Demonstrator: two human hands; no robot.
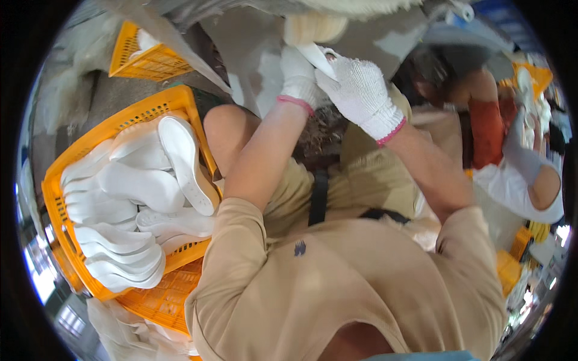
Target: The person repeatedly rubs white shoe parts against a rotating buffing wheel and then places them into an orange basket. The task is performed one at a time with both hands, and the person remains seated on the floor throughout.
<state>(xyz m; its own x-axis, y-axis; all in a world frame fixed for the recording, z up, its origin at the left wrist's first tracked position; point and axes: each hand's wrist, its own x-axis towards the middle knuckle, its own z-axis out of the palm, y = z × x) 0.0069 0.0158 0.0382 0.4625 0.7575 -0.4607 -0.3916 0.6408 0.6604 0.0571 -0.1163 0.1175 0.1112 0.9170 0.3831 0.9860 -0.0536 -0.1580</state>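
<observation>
I observe the right hand (356,87), knit-gloved and pink-cuffed, grasping one smooth, curved white sole (316,59), its tip at a pale rounded wheel (316,27); the left hand (300,75), likewise gloved, is beside it, grip unclear. One perforated orange plastic crate (180,96) holds over ten white soles (141,183).

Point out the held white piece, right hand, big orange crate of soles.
White piece (317,60): head view, middle of its exposed part.
Right hand (361,90): head view, back of the glove.
Orange crate (182,96): head view, rim's upper right corner.
</observation>
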